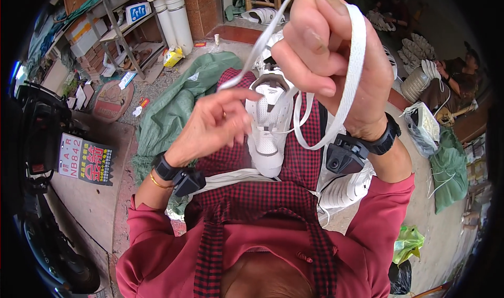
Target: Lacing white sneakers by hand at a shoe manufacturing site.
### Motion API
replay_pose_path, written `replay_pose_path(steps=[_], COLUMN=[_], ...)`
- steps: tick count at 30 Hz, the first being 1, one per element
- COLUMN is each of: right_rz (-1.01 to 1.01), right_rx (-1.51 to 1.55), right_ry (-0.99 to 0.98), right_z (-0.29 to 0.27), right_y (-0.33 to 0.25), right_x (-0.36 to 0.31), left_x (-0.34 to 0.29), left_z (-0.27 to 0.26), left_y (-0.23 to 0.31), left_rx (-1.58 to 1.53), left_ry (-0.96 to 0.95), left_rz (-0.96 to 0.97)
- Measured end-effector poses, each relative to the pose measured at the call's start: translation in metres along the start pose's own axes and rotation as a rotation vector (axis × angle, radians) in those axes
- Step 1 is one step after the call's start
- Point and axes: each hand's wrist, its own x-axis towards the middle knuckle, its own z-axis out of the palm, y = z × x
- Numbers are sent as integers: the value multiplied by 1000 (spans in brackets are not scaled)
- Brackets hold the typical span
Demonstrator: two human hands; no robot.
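A white sneaker lies on my lap over a red-and-black checked apron, its toe pointing toward me. High in front, my right hand has its fingers curled closed on a flat white shoelace. From that hand the lace hangs in a wide loop, and another stretch slants down left, slightly blurred, to just above my left hand. A thinner loop runs to the sneaker's side. My left hand is beside the sneaker's opening with its index finger stretched out and the fingers apart, apparently gripping nothing.
More white shoes lie stacked at my right. A green sack spreads at my left, with a parked scooter farther out. White pipes and a shelf stand at the back left. Another person sits far right among shoes.
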Motion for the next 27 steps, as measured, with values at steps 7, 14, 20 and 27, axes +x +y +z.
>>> replay_pose_path(steps=[7,14,20,27], right_rz=[-51,-250,-177,816], right_rx=[301,-168,-238,-774], right_ry=[23,232,732,1047], right_z=[5,-14,-116,-173], right_y=[-14,-49,-52,67], right_x=[23,0,-115,-256], left_x=[64,58,1,-33], left_z=[0,-14,-102,-134], left_y=[-39,-39,-101,-123], left_rx=[487,-164,-715,-252], left_ry=[-143,79,540,489], left_rz=[403,217,32,-485])
